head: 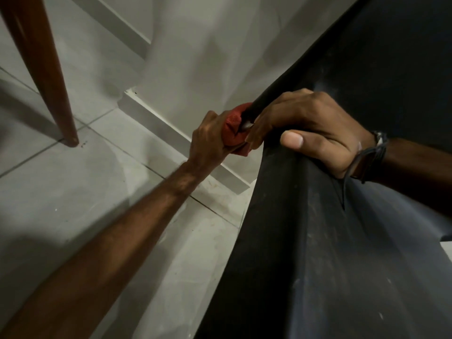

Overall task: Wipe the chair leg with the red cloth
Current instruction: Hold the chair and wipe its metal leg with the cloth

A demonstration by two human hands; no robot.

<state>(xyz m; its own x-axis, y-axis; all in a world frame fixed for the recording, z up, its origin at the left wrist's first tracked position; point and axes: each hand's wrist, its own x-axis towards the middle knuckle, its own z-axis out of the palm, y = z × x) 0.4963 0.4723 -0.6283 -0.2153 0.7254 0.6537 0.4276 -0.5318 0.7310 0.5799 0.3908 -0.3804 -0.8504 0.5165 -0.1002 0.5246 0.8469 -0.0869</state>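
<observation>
The left hand (210,138) reaches out from the lower left, arm stretched across the tiled floor (73,192), and is closed in a fist around the red cloth (233,129). The cloth is bunched in that fist and pressed against the chair leg (276,94), a dark slim bar that slants down from the upper right. The cloth wraps the leg at the point where the leg passes between the two hands; the lower end of the leg is hidden behind cloth and fingers.

The right hand (315,133) comes in from the right, a dark band (371,155) on its wrist. Its fingers curl tight over the top of the leg just beside the cloth, touching it, while the thumb lies flat on the edge of the black chair (342,253). So this hand is clamped on the chair, gripping leg and edge together. The chair's dark surface is dusty, with pale specks and smears.

Behind the hands a white skirting (181,140) runs along the grey wall (195,45). At upper left, well apart, a brown wooden leg (49,74) stands on the floor
</observation>
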